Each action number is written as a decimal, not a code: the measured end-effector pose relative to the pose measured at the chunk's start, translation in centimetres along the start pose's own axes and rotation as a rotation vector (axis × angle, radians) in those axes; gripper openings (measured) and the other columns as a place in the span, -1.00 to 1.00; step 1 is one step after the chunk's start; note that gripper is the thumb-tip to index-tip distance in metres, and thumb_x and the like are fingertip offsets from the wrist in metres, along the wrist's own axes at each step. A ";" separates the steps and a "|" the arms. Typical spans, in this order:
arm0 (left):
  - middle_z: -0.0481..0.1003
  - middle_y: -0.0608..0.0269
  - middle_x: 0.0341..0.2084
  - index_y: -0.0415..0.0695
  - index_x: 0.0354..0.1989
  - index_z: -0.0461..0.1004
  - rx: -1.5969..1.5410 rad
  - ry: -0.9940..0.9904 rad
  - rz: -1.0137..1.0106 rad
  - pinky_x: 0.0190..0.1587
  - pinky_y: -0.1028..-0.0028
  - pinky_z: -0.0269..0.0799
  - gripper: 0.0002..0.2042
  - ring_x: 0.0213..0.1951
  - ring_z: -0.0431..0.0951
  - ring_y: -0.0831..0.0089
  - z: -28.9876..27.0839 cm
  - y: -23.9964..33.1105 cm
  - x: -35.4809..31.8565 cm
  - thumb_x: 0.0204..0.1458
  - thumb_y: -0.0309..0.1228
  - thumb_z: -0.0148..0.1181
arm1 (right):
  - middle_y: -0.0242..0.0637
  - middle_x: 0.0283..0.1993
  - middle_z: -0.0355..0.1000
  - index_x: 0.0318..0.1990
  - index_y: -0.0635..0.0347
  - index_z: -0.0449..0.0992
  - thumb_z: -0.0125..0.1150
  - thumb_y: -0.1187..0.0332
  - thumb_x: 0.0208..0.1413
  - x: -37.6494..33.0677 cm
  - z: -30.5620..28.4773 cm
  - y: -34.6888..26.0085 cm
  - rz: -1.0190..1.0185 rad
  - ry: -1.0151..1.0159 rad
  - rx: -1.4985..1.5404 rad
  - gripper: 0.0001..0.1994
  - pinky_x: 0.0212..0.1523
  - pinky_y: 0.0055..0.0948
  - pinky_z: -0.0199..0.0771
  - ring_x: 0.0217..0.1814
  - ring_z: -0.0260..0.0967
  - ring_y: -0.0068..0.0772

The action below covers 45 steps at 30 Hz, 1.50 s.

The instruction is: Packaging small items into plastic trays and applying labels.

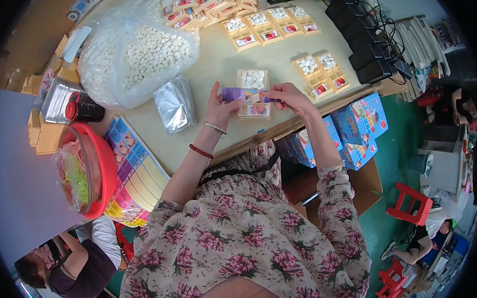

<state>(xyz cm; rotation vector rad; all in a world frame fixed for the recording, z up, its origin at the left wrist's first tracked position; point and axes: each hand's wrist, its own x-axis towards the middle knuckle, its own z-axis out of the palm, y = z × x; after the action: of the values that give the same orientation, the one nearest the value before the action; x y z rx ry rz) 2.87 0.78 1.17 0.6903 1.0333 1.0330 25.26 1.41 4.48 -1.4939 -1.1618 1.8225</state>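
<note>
My left hand and my right hand hold the two ends of a purple printed paper strip. The strip stretches across a clear plastic tray with small white pieces in its upper half and a red-and-white picture card in its lower half. The tray lies on the beige table just in front of me. My left wrist wears a silver bangle and a red bead bracelet.
A big clear bag of white pieces and silver foil pouches lie to the left. Several filled trays line the far side. A red bowl, blue boxes, black adapters and red stools surround me; other people sit nearby.
</note>
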 end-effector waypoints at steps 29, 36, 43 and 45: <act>0.42 0.14 -0.20 -0.26 0.07 0.12 -0.421 -0.321 -0.260 -0.06 0.46 0.42 -0.43 -0.15 0.47 0.37 0.1 5.7 -3.0 -0.17 -0.74 0.18 | -0.51 -0.51 0.37 -0.45 0.18 0.44 0.22 0.36 -0.04 -4.3 3.7 -2.7 -0.293 0.006 0.290 -0.89 -0.62 -0.78 0.07 -0.59 0.14 -0.80; 0.29 0.14 -0.13 -0.16 0.15 -0.06 -0.225 0.017 0.062 -0.12 0.44 0.46 -0.27 -0.13 0.44 0.31 1.8 6.4 -6.1 -0.20 -0.75 0.20 | -0.45 -0.45 0.42 -0.35 0.22 0.48 0.21 0.39 -0.03 -3.8 4.9 -0.7 -0.363 -0.054 0.567 -0.88 -0.63 -0.79 0.09 -0.65 0.10 -0.79; 0.35 0.14 -0.16 -0.25 0.00 0.25 -0.248 0.015 0.152 -0.16 0.52 0.46 -0.56 -0.19 0.48 0.38 1.5 5.8 -6.7 -0.12 -0.67 0.18 | -0.41 -0.42 0.45 -0.31 0.21 0.49 0.25 0.37 -0.04 -3.4 5.9 -0.8 -0.466 -0.167 0.723 -0.84 -0.63 -0.78 0.13 -0.61 0.18 -0.77; 0.38 0.13 -0.16 -0.30 -0.06 0.32 -0.242 -0.019 0.083 -0.15 0.54 0.46 -0.65 -0.19 0.48 0.41 1.3 6.0 -6.7 -0.08 -0.64 0.16 | -0.41 -0.42 0.45 -0.32 0.21 0.50 0.25 0.37 -0.05 -3.5 5.8 -0.7 -0.484 -0.161 0.701 -0.84 -0.64 -0.77 0.14 -0.61 0.19 -0.77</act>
<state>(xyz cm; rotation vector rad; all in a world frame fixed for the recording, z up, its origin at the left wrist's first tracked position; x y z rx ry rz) 0.97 -3.12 9.17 0.5474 0.8511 1.1987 20.59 -2.78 7.11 -0.6179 -0.7336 1.7515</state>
